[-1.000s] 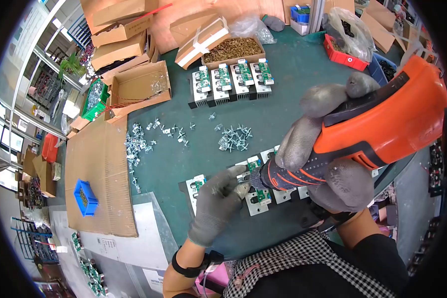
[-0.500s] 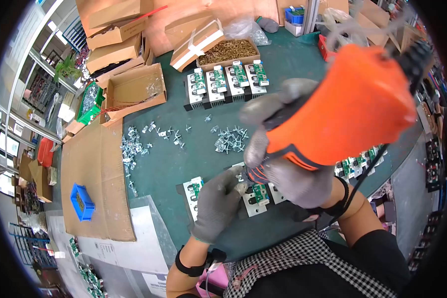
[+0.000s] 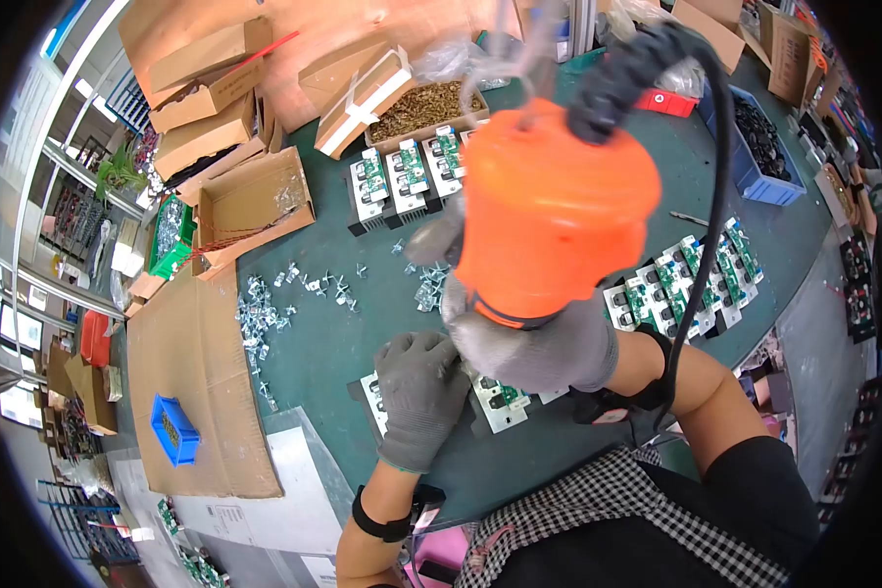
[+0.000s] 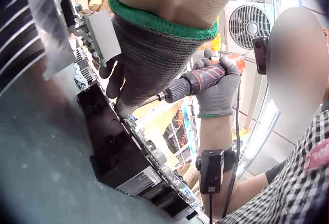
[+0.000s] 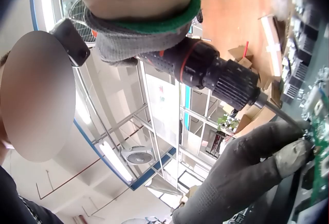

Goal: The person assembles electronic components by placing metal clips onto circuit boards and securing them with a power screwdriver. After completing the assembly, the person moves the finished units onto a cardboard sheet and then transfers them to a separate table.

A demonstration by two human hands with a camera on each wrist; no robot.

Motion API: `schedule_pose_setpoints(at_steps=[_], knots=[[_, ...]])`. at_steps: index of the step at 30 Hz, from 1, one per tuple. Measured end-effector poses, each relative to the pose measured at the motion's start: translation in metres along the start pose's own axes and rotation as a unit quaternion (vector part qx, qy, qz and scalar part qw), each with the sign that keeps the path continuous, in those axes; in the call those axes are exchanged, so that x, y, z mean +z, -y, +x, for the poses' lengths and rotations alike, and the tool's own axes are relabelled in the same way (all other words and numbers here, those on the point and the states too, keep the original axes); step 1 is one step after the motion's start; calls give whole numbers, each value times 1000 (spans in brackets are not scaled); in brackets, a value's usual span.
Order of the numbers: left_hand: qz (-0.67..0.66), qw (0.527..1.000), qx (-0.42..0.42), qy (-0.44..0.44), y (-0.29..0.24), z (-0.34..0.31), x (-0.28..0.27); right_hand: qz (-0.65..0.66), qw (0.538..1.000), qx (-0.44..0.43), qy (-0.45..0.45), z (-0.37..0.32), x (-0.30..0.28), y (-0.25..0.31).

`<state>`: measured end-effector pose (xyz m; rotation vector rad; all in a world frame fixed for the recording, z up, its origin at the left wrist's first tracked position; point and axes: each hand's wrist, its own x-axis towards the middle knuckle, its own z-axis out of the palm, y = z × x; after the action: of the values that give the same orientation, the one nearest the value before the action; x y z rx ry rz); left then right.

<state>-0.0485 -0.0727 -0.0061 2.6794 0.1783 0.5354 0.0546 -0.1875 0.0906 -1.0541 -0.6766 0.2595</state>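
My gloved right hand [image 3: 544, 348] grips an orange and black electric screwdriver [image 3: 559, 211], its cable looping off the back end. The tool is tipped nose down over a circuit board on a heat sink [image 3: 503, 404]. In the right wrist view, its long bit [image 5: 280, 115] reaches down to the green board [image 5: 320, 180]. My gloved left hand [image 3: 421, 397] is low at that board's left side. Its thumb and finger [image 5: 290, 157] come together around the bit's tip, pinching a small screw mostly hidden there. The left wrist view shows dark heat sinks [image 4: 110, 136] below the hand.
Loose screws with metal clips [image 3: 255, 323] lie left of the hands. More heat-sink boards stand at the back [image 3: 407, 181] and right [image 3: 691, 279]. Cardboard boxes [image 3: 255, 211], a blue bin [image 3: 769, 186] and a small blue tray [image 3: 174, 431] surround the work.
The screwdriver has swung from lying slantwise at the right to a steeper stance, and my right hand has moved left with it. My left hand stays at the same board, its back turned more upward.
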Motion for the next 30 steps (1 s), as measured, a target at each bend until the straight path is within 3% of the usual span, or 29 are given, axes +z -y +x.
schedule_pose_setpoints(at_steps=[2, 4, 7, 10, 14, 19, 25, 28, 30], knots=[[-12, 1000, -6, 6, 6, -3, 6, -5, 1000, 18, -1, 2, 5, 3], [-34, 998, -32, 36, 16, -5, 11, -153, 982, -88, 58, 9, 2, -5], [11, 1000, -16, 2, 31, -11, 30, -184, 970, -115, 105, 6, 2, -3], [-1, 999, 34, -23, 37, -11, 33, -171, 973, -134, 85, 6, 9, -3], [-19, 999, 23, -30, 38, -11, 34, -188, 970, -137, 76, 6, 10, -1], [89, 995, 36, 13, 36, -13, 32, -184, 970, -144, 70, 6, 7, -9], [24, 1000, 0, -3, 19, -7, 20, -142, 981, -99, 88, 7, 10, -3], [-1, 999, 29, 43, 30, -2, 10, -147, 981, -106, 68, 13, 6, 9], [-86, 984, -114, 106, 24, 19, -20, -143, 978, -148, 31, 18, 2, 19]])
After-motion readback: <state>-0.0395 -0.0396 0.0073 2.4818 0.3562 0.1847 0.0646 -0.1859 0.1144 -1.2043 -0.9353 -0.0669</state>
